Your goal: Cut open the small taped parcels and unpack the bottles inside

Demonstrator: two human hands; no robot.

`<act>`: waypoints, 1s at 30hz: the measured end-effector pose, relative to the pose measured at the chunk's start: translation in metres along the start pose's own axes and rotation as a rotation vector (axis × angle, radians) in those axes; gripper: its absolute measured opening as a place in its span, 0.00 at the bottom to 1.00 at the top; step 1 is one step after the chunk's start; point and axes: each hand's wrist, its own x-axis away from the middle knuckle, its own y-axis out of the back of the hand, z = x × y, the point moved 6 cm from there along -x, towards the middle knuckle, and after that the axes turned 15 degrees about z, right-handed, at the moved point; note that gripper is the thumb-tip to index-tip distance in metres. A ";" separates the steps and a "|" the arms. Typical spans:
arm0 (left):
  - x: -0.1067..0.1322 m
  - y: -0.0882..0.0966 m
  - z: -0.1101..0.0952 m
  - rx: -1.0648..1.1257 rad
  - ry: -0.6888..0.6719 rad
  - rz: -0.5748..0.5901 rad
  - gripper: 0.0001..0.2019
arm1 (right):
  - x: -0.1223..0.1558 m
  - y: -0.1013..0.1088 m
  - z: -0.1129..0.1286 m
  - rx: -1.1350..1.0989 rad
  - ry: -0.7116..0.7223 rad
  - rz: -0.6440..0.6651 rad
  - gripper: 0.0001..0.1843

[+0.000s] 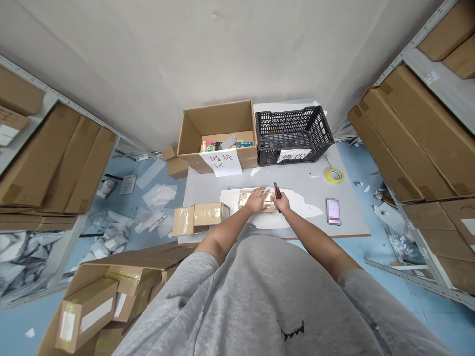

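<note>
L hand (pixel 257 200) lies flat on a taped parcel (pixel 245 200), fingers spread & released, pressing down w/o gripping. R hand (pixel 282 201) is right beside it, fingers clenched round a red & black box cutter (pixel 276 193), held upright at the parcel's right end. Can't tell if the blade's in the tape; the hand hides the tip.

Parcel sits low center on a white sheet (pixel 302 210) on a gray board (pixel 351 220). Best w/ shallow blade, just through the tape, so the contents aren't nicked. L fingers are close, so safer kept well off the blade's line, w/ the cut running away from them. Firm L-hand pressure should stop the parcel sliding on the sheet.

Nearby: cardboard box (pixel 198 220) at left of parcel, open carton (pixel 218 118) top center, black crate (pixel 293 133) beside it, yellow tape roll (pixel 334 175) right, phone (pixel 333 211) further down, screen blurred.
</note>
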 end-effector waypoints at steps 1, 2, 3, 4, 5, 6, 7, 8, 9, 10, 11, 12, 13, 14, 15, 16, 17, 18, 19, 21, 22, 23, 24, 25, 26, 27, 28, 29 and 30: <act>0.004 -0.002 -0.002 0.000 -0.008 0.001 0.38 | -0.004 0.000 -0.001 0.010 -0.006 -0.005 0.16; 0.007 -0.003 -0.005 -0.001 -0.015 0.009 0.40 | -0.009 0.000 -0.002 0.015 -0.010 -0.011 0.16; 0.009 -0.005 -0.007 -0.004 -0.017 0.024 0.40 | -0.012 0.001 -0.004 0.015 -0.013 -0.016 0.16; 0.010 -0.006 -0.009 -0.011 -0.013 0.039 0.40 | -0.015 0.001 -0.005 0.011 -0.014 -0.019 0.16; 0.010 -0.006 -0.011 -0.021 -0.004 0.053 0.38 | -0.018 0.002 -0.007 0.003 -0.014 -0.018 0.16; 0.009 -0.006 -0.012 -0.032 0.009 0.063 0.37 | -0.021 0.002 -0.008 -0.010 -0.013 -0.017 0.17; 0.008 -0.006 -0.014 -0.045 0.022 0.070 0.35 | -0.022 0.002 -0.008 -0.026 -0.014 -0.017 0.17; 0.005 -0.005 -0.015 -0.059 0.033 0.076 0.33 | -0.024 0.002 -0.009 -0.042 -0.017 -0.016 0.18; 0.003 -0.004 -0.016 -0.072 0.041 0.082 0.33 | -0.025 0.001 -0.009 -0.055 -0.022 -0.014 0.18; 0.001 -0.003 -0.018 -0.085 0.046 0.091 0.33 | -0.025 0.001 -0.009 -0.063 -0.026 -0.013 0.18; -0.002 -0.002 -0.019 -0.096 0.048 0.103 0.33 | -0.024 0.001 -0.010 -0.067 -0.024 -0.009 0.18; -0.004 -0.002 -0.020 -0.104 0.047 0.116 0.34 | -0.022 0.001 -0.010 -0.068 -0.015 -0.003 0.19; -0.006 -0.002 -0.021 -0.108 0.046 0.129 0.34 | -0.020 0.001 -0.012 -0.072 0.001 0.005 0.19; -0.007 -0.003 -0.022 -0.107 0.047 0.143 0.34 | -0.017 0.002 -0.014 -0.084 0.025 0.014 0.18; -0.008 -0.004 -0.022 -0.102 0.048 0.155 0.33 | -0.013 0.003 -0.017 -0.101 0.054 0.024 0.17; -0.008 -0.004 -0.022 -0.095 0.049 0.164 0.33 | -0.008 0.004 -0.021 -0.122 0.086 0.040 0.17; -0.008 -0.005 -0.022 -0.086 0.049 0.170 0.33 | -0.002 0.006 -0.025 -0.143 0.117 0.058 0.16; -0.009 -0.006 -0.021 -0.077 0.047 0.175 0.33 | 0.004 0.008 -0.030 -0.158 0.149 0.086 0.17; -0.009 -0.007 -0.020 -0.069 0.044 0.177 0.33 | 0.010 0.009 -0.036 -0.165 0.178 0.122 0.19; -0.010 -0.008 -0.018 -0.053 0.040 0.178 0.33 | 0.022 0.012 -0.047 -0.164 0.206 0.193 0.23; -0.011 -0.008 -0.016 -0.044 0.039 0.179 0.34 | 0.027 0.013 -0.052 -0.154 0.207 0.219 0.25; -0.012 -0.008 -0.015 -0.035 0.039 0.180 0.34 | 0.033 0.014 -0.056 -0.144 0.204 0.241 0.26; -0.013 -0.008 -0.014 -0.028 0.039 0.180 0.35 | 0.038 0.015 -0.060 -0.135 0.199 0.257 0.28; -0.014 -0.007 -0.013 -0.023 0.040 0.180 0.36 | 0.042 0.016 -0.062 -0.128 0.193 0.270 0.29; -0.015 -0.006 -0.013 -0.020 0.041 0.178 0.36 | 0.045 0.016 -0.064 -0.124 0.190 0.282 0.30; -0.015 -0.006 -0.013 -0.018 0.041 0.175 0.36 | 0.048 0.016 -0.064 -0.122 0.187 0.290 0.31; -0.015 -0.005 -0.013 -0.017 0.040 0.171 0.36 | 0.050 0.015 -0.064 -0.121 0.183 0.295 0.32; -0.015 -0.005 -0.014 -0.017 0.040 0.168 0.35 | 0.051 0.014 -0.063 -0.120 0.176 0.295 0.33; -0.014 -0.005 -0.016 -0.015 0.039 0.164 0.34 | 0.052 0.013 -0.062 -0.119 0.168 0.289 0.33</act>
